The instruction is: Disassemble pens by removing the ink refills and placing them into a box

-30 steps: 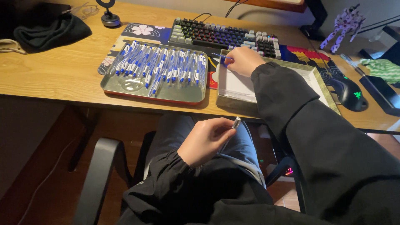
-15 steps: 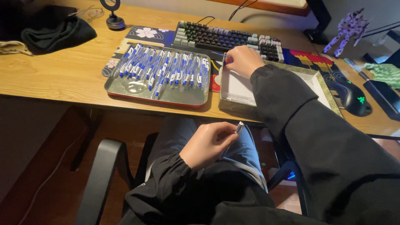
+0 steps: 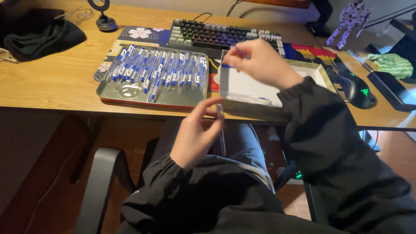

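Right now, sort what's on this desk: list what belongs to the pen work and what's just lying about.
In the work:
left hand pinching a clear pen barrel
right hand with a small blue part
pens in the metal tray
white-lined tray

Lying about:
keyboard
mouse
dark cloth
purple figure
green cloth

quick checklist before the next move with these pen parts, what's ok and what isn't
1. Left hand pinches the clear pen barrel in its fingers: ok.
2. Right hand holds a small blue part over the white tray: ok, though blurred.
3. Barrel's open end faces the right hand: cannot tell.
4. Room left in the metal tray beside the finished pens: ok, front left corner is bare.
5. More parts in the white tray: ok, a clear piece lies at its near edge.
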